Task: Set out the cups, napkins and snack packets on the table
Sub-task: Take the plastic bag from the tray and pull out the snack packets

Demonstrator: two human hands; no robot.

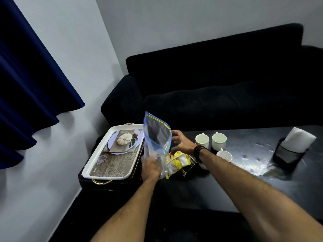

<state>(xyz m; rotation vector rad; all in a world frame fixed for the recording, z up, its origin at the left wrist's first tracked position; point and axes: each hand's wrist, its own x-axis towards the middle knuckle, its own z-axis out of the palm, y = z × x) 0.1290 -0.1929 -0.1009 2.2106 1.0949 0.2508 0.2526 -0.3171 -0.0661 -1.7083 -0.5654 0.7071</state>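
Head view: left hand (150, 167) pinches the bottom of the clear bag (156, 137), standing upright at the bench's (244, 180) nine o'clock edge. Right hand (181, 141) hovers released over yellow snack packets (178, 162) lying at the bag's four o'clock. Best keep the bag pinned while drawing packets clear toward the cups (218, 140).

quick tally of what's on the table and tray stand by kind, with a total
cups: 3
napkin holder: 1
snack packets: 2, as far as shows
zip bag: 1
tray: 1
total: 8
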